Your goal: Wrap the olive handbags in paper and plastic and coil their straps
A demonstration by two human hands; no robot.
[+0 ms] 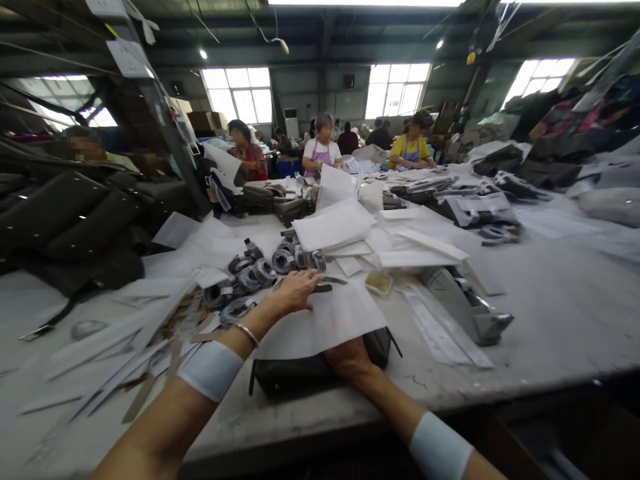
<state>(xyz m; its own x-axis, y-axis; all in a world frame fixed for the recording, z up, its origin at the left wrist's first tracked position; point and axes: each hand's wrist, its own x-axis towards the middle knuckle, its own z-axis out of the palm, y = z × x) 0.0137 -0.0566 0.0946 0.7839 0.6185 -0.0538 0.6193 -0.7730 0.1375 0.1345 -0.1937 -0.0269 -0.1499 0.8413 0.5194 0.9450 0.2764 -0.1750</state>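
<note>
In front of me, a dark bag (280, 379) lies near the table's front edge. A white sheet (345, 317), bent over it, covers most of its top. My left hand (299, 290) is at the sheet's far left edge, its fingers closed over that edge. Beside those fingertips is a short dark strap end (323, 289). My right hand (350, 353) reaches under the near edge of the sheet against the bag; its fingers are hidden, so its grip does not show.
Rolled straps (257, 273) lie left of the sheet, near loose paper strips (125, 360). White sheets (335, 223) are piled behind. A small dish (379, 283) and a grey metal box-like object (465, 303) stand right. Dark bags (65, 220) are heaped left. People work across the table.
</note>
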